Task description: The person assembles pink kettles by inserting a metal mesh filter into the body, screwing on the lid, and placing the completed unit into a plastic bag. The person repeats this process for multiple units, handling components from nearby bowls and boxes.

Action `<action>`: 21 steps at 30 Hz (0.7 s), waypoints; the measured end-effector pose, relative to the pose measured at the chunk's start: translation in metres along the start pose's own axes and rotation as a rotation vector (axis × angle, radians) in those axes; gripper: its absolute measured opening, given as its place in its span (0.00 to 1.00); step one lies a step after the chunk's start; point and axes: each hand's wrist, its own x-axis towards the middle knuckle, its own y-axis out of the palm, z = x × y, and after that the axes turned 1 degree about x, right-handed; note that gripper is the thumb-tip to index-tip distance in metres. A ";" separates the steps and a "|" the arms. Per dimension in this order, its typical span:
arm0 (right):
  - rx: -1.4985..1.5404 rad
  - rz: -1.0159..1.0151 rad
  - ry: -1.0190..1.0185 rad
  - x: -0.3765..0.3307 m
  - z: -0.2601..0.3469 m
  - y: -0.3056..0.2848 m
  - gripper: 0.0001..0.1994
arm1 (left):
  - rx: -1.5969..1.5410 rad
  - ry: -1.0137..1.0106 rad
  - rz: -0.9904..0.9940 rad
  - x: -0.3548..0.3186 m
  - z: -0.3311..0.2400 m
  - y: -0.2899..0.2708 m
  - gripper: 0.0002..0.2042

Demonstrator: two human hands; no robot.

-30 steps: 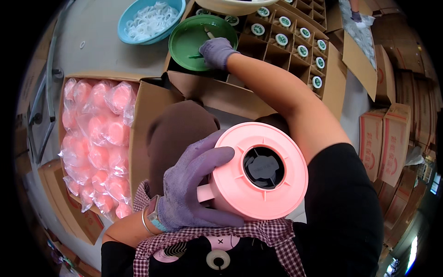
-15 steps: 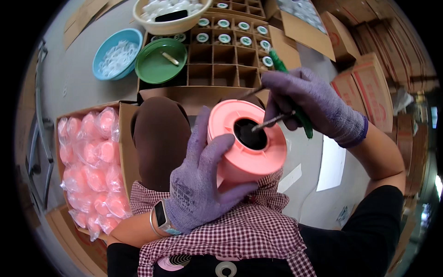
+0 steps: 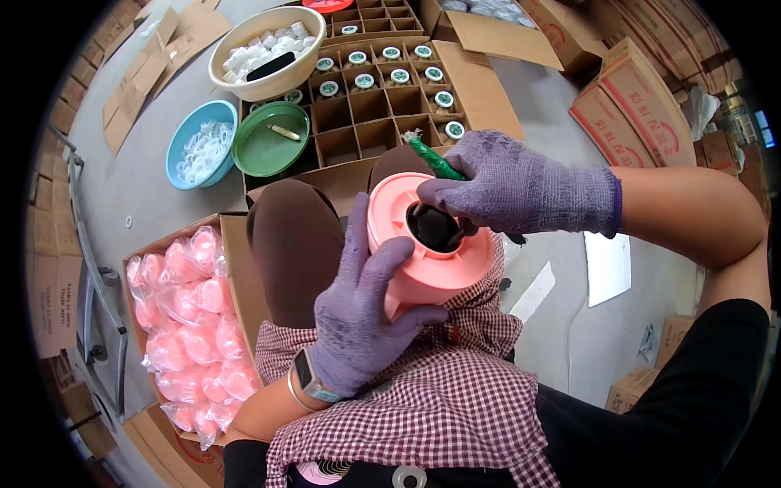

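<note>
My left hand (image 3: 354,313), in a purple knit glove, grips the side of a pink plastic cylindrical body (image 3: 443,281) held over my lap. Its flanged round end tilts up toward me, and the central opening (image 3: 431,226) is dark inside. My right hand (image 3: 508,183), gloved alike, is closed around a tool with a green wrapped handle (image 3: 435,160). That fist sits right over the opening's right edge, with fingertips at the rim. The metal part of the tool is hidden by the hand and the opening.
A divided carton (image 3: 382,106) with several green-and-white-capped bottles stands ahead. Left of it are a green bowl (image 3: 248,154), a blue basin (image 3: 181,163) of white rings and a cream basin (image 3: 220,69) of white pieces under a phone. A carton (image 3: 244,276) of bagged pink parts stands left.
My right hand has come down and left onto the opening, and the tool's metal rod has gone from sight. My left hand keeps its grip on the pink body. The whole view has shifted.
</note>
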 end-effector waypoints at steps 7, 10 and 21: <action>0.027 0.160 -0.402 0.066 -0.015 -0.025 0.08 | -0.806 -0.110 0.214 0.015 0.087 -0.041 0.45; 0.001 0.004 -0.673 0.107 -0.011 -0.039 0.06 | -1.048 -0.284 0.345 0.016 0.131 -0.065 0.46; 0.846 -0.025 0.648 0.294 -0.231 0.293 0.25 | -0.781 -0.501 0.066 0.011 0.107 -0.052 0.56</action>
